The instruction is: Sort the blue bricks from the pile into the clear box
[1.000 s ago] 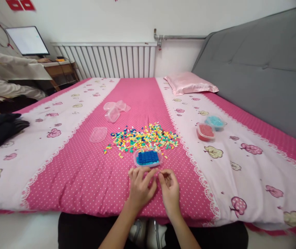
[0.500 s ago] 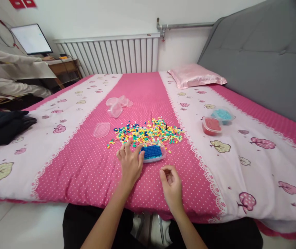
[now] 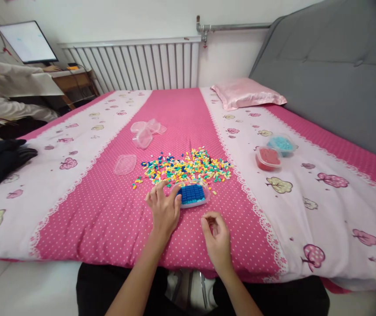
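A clear plastic container (image 3: 193, 204) sits on the bed in front of me, with a block of dark blue toy bricks (image 3: 191, 193) in rows and lighter blue pieces under it. At its left end is my left hand (image 3: 165, 210), thumb and index finger closed on the edge, the other fingers loosely bent. My right hand (image 3: 218, 237) rests nearer to me, right of the container and apart from it. Its fingers are curled in against the thumb, and whatever they hold is hidden. Just beyond the container spreads a pile of small multicoloured bricks (image 3: 188, 169).
Left of the pile lie a clear lid (image 3: 125, 164) and several stacked clear lids or containers (image 3: 146, 131). To the right stand a container of red pieces (image 3: 268, 159) and one of light blue pieces (image 3: 281, 145). A pink pillow (image 3: 247, 93) and dark clothing (image 3: 3, 162) lie farther off; a person sits at the far left.
The view has shifted slightly, so the scene sits a little farther left. Both hands keep nearly the same pose, the left one still at the container's end.
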The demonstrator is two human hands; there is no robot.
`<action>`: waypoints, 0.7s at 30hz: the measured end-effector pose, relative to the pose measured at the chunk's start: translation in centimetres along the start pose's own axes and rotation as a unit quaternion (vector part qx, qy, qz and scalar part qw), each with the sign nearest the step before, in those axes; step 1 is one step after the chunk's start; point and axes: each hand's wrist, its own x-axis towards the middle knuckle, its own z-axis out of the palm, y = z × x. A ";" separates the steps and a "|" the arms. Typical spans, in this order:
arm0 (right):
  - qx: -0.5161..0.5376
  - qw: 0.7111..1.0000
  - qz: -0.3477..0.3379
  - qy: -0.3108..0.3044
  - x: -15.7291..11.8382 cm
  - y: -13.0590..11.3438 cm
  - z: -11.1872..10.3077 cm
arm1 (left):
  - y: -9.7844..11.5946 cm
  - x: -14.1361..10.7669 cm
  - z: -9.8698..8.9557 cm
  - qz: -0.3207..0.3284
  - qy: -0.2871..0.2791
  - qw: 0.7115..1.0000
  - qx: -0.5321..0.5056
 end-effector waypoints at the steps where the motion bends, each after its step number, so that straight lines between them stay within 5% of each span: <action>1: -0.001 1.000 0.000 0.000 0.0 0.0 0.0 | 0.0 0.0 0.0 0.000 0.000 1.000 -0.001; 21: -0.008 1.000 0.002 0.008 -0.1 -0.2 0.1 | -0.1 -0.1 0.0 -0.009 -0.001 1.000 -0.007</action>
